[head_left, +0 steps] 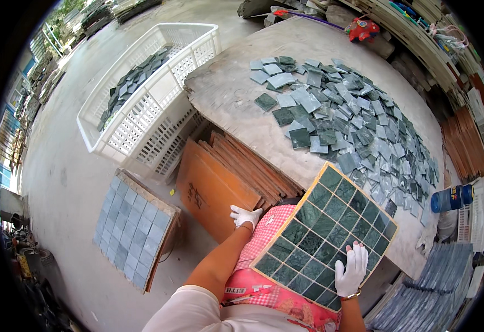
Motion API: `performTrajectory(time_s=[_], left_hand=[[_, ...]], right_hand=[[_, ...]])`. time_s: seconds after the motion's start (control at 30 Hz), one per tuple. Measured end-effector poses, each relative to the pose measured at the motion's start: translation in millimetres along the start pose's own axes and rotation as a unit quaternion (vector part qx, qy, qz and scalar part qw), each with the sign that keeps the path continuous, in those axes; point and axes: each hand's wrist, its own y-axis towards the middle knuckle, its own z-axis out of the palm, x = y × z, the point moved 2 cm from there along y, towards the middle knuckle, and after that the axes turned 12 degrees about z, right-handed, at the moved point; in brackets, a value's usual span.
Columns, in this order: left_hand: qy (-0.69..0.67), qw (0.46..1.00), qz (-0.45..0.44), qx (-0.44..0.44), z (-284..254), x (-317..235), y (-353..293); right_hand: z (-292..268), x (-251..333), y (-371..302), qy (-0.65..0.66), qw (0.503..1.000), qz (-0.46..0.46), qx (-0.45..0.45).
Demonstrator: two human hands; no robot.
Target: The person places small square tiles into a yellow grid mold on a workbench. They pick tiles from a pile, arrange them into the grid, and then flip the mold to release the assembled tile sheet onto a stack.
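Note:
My left hand (pixel 246 217), in a white glove, is at the near upper corner of a stack of orange boards (pixel 214 185) leaning under the table. Its fingers bend over the front board's face and appear to grip its edge. My right hand (pixel 352 270), also gloved, lies with fingers stretched out on dark green square tiles (pixel 311 243). These tiles sit in rows inside a light-edged tray (pixel 293 210), which rests tilted across my lap. On the table beyond, many loose green and grey-green tiles (pixel 358 119) lie in a heap.
A white plastic crate (pixel 142 119) with dark tiles stands at the left on another crate. Below it, a board of pale grey-blue tiles (pixel 128 227) leans at a slant. At the right are a blue plastic jar (pixel 451 199) and stacked grey strips (pixel 435 288). The wooden table (pixel 231 83) has a rough edge.

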Motion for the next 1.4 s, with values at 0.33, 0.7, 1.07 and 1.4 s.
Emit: performTrajectory(time_s=[0.33,0.7,1.07,1.4], left_hand=[[0.006,0.998,-0.004,-0.062,-18,3,-20],[0.112,0.938,0.254,-0.205,-177,5,-55],[-0.099,0.88,0.448,-0.124,-380,-16,-59],[-0.24,0.822,0.516,-0.019,-446,-112,-262]], right_hand=[[-3,-5,0,0.027,0.999,0.015,-0.012],[-1,-6,-2,0.059,0.997,0.013,-0.041],[-10,27,10,0.185,0.981,-0.006,-0.06],[-7,257,24,0.217,0.926,-0.281,0.13]])
